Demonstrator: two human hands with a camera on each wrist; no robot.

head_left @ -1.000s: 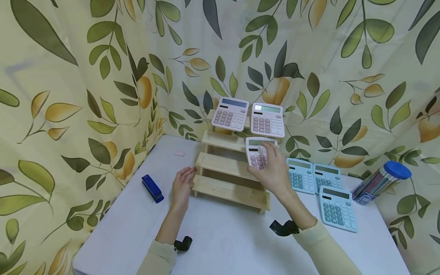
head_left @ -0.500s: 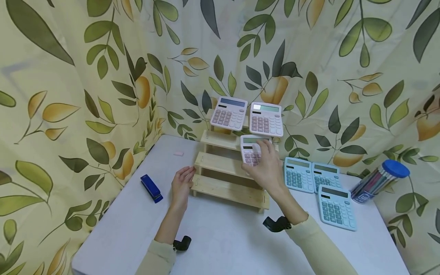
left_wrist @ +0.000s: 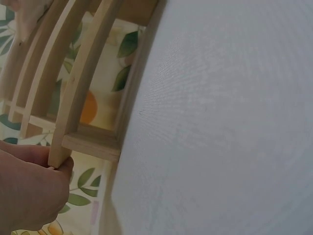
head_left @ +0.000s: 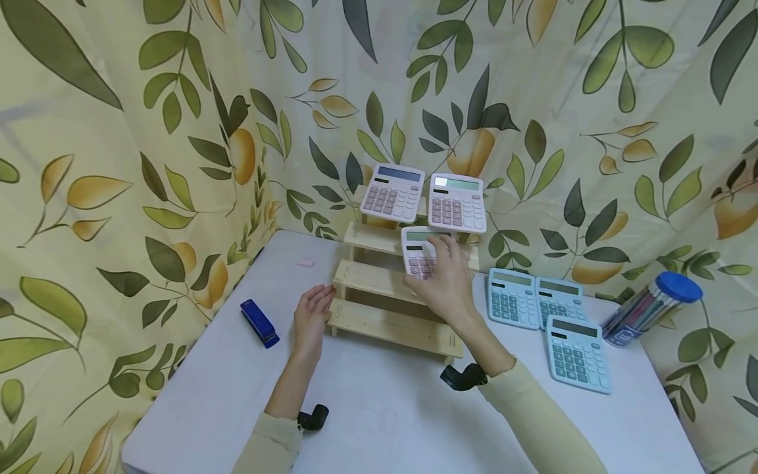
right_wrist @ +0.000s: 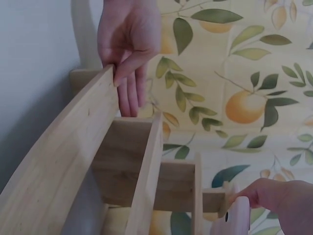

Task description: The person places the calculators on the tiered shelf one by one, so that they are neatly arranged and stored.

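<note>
A cream fabric backdrop [head_left: 118, 131] carries a print of dark and light green leaves with orange-yellow fruit. The flat tabletop [head_left: 385, 408] is plain white. The stepped wooden rack [head_left: 387, 309] is pale, unpainted pine. Three pale pink calculators [head_left: 393, 192] have pink and white keys and greyish displays; three light blue calculators [head_left: 577, 352] have white and blue keys. A small stapler [head_left: 258, 323] is deep blue. A clear tube of striped pencils [head_left: 648, 309] has a bright blue cap. Both sleeves [head_left: 533, 421] are pale cream, with black wrist mounts [head_left: 462, 377].
</note>
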